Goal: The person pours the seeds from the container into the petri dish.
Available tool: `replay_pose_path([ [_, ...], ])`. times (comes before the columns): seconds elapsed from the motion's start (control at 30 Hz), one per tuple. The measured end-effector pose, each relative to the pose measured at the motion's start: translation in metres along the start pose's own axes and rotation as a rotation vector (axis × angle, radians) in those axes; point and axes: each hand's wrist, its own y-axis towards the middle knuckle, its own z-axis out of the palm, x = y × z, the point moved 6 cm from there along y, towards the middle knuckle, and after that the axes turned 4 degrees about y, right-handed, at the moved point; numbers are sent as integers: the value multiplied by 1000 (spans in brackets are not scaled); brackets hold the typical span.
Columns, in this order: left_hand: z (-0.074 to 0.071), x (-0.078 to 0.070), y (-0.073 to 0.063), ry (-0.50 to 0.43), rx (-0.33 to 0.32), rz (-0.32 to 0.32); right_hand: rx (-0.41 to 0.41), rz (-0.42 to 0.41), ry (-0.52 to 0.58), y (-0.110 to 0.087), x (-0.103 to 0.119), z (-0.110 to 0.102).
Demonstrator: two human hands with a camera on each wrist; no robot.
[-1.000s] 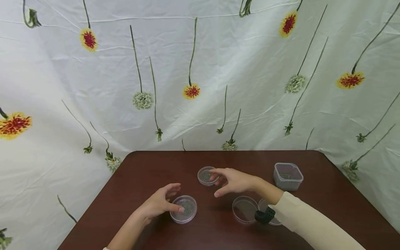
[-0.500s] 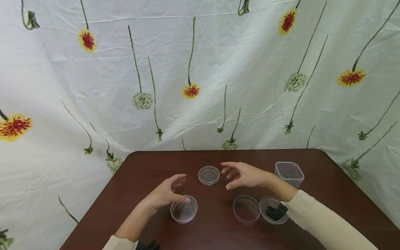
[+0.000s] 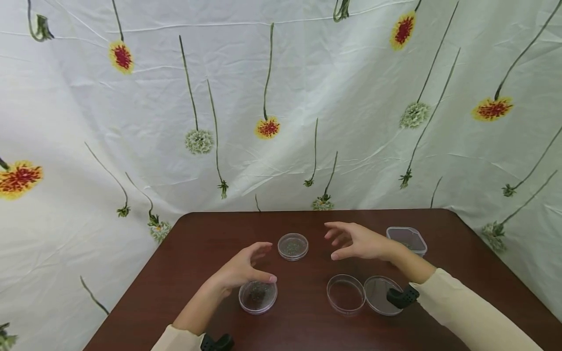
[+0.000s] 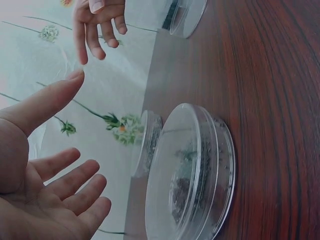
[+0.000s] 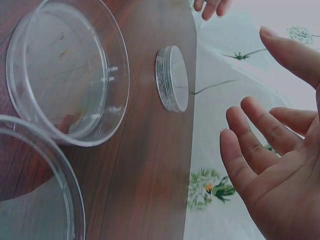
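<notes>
My left hand [image 3: 243,268] hovers with relaxed, spread fingers above a lidded clear petri dish [image 3: 258,298] that contains small dark bits; its thumb overlaps the dish's far edge in the head view. In the left wrist view the palm is bare and the petri dish [image 4: 192,175] sits beside it on the table. My right hand [image 3: 357,241] is held in the air, fingers loosely bent and holding nothing. Left of it, farther back, rests a second lidded petri dish [image 3: 293,246] with similar bits, also visible as a dish [image 5: 172,79] in the right wrist view.
Two more clear dishes stand side by side at the right front: one dish [image 3: 346,294] and a shallower one [image 3: 381,295], partly behind the right wrist's black camera [image 3: 402,296]. A clear square tub [image 3: 407,240] stands behind the right forearm. A flower-printed cloth [image 3: 281,107] hangs behind the brown table [image 3: 303,331].
My right hand has drawn away from the back petri dish, rightward. My left hand has risen off the front dish, moving slightly right and back. The dishes stay where they were.
</notes>
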Motion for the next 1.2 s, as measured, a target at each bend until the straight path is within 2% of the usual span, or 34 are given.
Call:
replay_pose_path([
  [0.37,13,-2,8,-64,-4,-1,-26,-31,-36,-14,-6,-14],
  [0.77,25,-6,16,-35,26,-18,-76,23,-11,-27,-12,-26],
  [1.2,35,-8,23,-20,50,-27,-94,32,-19,-34,-16,-35],
])
